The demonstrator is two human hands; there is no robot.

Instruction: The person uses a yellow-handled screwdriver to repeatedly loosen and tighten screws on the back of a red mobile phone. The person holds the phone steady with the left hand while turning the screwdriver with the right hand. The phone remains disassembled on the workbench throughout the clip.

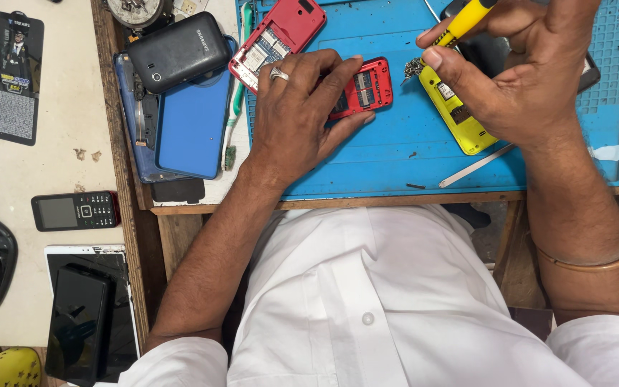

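Observation:
My left hand (302,107) presses down on a small red opened phone body (367,87) that lies on the blue work mat (395,154). A ring sits on one finger. My right hand (517,64) grips a yellow-handled screwdriver (467,18) by its shaft, above a yellow opened phone body (460,118). A tiny cluster of metal parts (415,67) hangs at my thumb tip. A second red phone shell (277,36) lies at the mat's far left, beyond my left hand.
Left of the mat are a stacked black phone (177,50), a blue phone back (191,129) and a green toothbrush (236,107). On the white side table lie a small keypad phone (75,211), a black phone on a tablet (84,322) and a card (14,75). A metal strip (474,166) rests near the wooden edge.

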